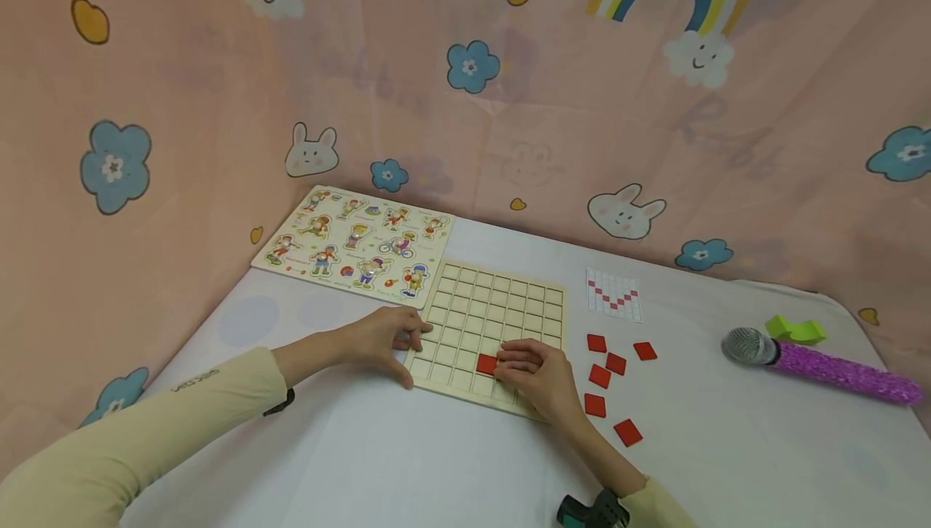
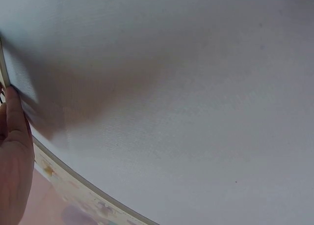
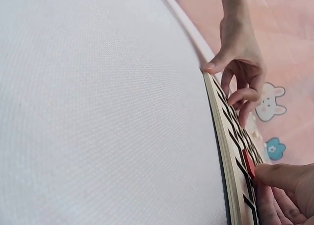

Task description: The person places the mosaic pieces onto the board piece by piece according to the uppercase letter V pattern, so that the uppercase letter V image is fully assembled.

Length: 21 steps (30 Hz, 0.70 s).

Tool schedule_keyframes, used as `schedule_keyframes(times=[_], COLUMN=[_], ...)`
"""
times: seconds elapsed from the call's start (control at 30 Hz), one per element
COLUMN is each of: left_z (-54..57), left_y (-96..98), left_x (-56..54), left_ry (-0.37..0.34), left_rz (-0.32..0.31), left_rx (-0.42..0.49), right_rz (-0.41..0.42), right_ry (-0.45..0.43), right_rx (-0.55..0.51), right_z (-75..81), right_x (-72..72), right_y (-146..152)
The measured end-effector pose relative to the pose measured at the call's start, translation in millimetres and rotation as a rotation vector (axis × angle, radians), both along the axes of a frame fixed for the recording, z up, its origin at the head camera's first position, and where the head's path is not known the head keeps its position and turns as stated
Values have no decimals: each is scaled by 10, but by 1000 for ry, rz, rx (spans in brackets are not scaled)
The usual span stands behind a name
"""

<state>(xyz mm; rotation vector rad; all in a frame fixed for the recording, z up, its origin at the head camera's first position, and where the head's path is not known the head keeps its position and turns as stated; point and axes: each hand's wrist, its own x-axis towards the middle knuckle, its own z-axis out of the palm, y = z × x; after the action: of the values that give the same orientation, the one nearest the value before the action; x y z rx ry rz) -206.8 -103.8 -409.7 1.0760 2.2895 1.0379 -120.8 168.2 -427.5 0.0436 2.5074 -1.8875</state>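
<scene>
A pale wooden grid board [image 1: 452, 393] lies flat before me, its squares marked off by dark lines. My left hand [image 1: 381, 342] holds the board at its near left corner, thumb against the edge and fingers bent over the squares. Between thumb and fingers my right hand [image 1: 537, 374] pinches a red square tile [image 1: 486, 364] in the board's near rows. The right wrist view shows the thumb tip against that tile [image 3: 249, 163], which sits slightly tilted. In the left wrist view only part of the left hand [image 2: 15, 146] appears, at the frame's edge.
Several loose red tiles [image 1: 595, 405] lie right of the board, below a printed grid card [image 1: 614, 295] with red squares in a V. A picture puzzle board [image 1: 345, 251] adjoins at the back left. Far right are a purple-handled microphone [image 1: 836, 366] and a green wavy piece [image 1: 796, 330].
</scene>
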Motion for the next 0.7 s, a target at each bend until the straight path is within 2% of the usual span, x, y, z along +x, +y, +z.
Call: schedule_keyframes(times=[0.17,0.33,0.7], left_z=[-2,-7,27], left_y=[-1,1,11], left_x=[-1,-5,10], left_ry=[-1,28,56], left_rz=[6,0,-4], left_rx=[-7,-14,-22], right_rz=[4,11,-42], right_ry=[-6,5,-46], right_rx=[-17,-29,15], right_z=[9,24,80], right_x=[7,24,58], right_y=[23,77,289])
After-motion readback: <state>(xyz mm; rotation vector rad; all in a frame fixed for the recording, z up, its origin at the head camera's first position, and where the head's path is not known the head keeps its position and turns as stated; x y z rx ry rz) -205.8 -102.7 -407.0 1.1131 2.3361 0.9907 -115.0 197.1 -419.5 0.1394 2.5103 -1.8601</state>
